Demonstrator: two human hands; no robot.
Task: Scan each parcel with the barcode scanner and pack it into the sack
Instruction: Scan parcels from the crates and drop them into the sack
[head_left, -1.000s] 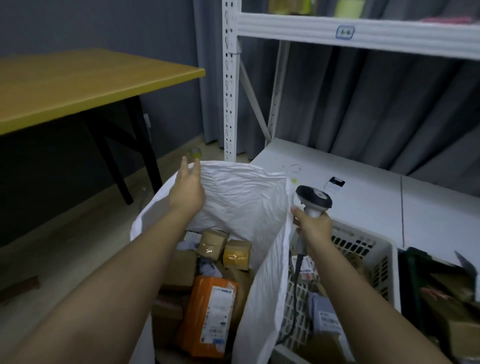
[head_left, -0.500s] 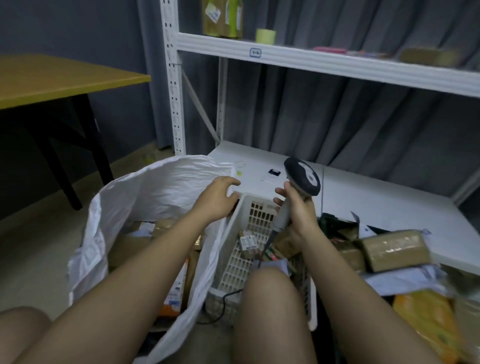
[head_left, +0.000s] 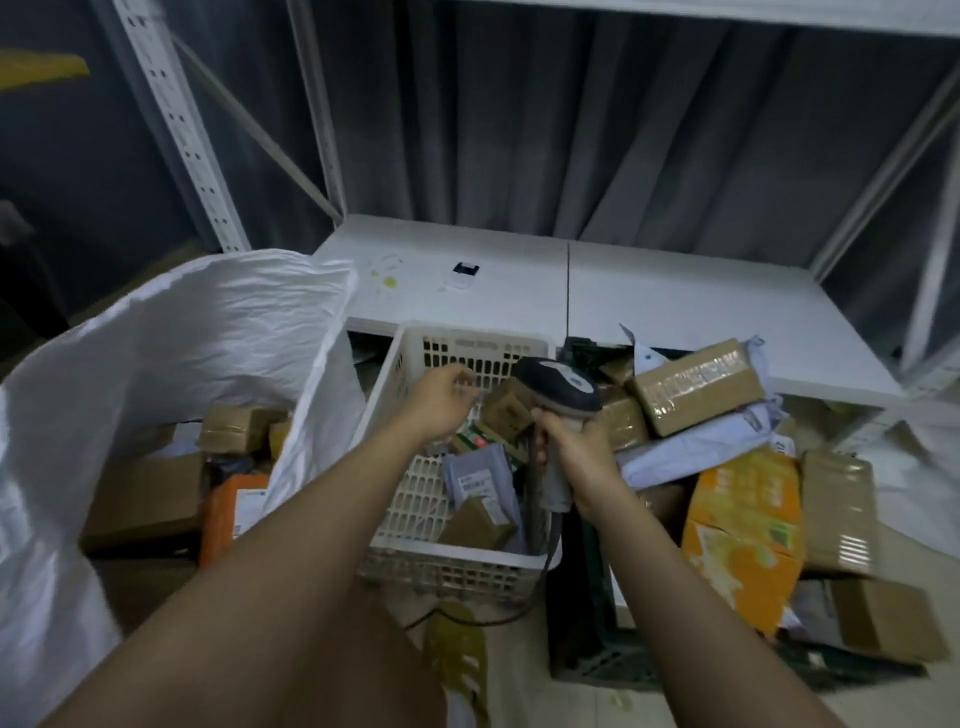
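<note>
A big white sack (head_left: 171, 332) stands open at the left, with brown boxes and an orange parcel (head_left: 231, 512) inside. Beside it sits a white slotted basket (head_left: 415, 499) holding small brown boxes and a grey mailer (head_left: 478, 478). My left hand (head_left: 441, 397) hovers over the basket's far end, fingers loosely curled and holding nothing. My right hand (head_left: 576, 457) grips the handle of the grey barcode scanner (head_left: 558, 387), whose head is above the basket's right rim. Its cable hangs down past the basket.
A heap of parcels lies at the right: a taped brown box (head_left: 696, 389), a white mailer (head_left: 701, 447), an orange box (head_left: 743, 530). A low white shelf board (head_left: 649, 296) runs behind, with metal uprights (head_left: 176, 119) and grey curtains. A dark crate (head_left: 587, 623) sits below my right arm.
My left hand has left the sack's rim and moved right over the basket. The view has swung right and downward. My right hand keeps hold of the scanner.
</note>
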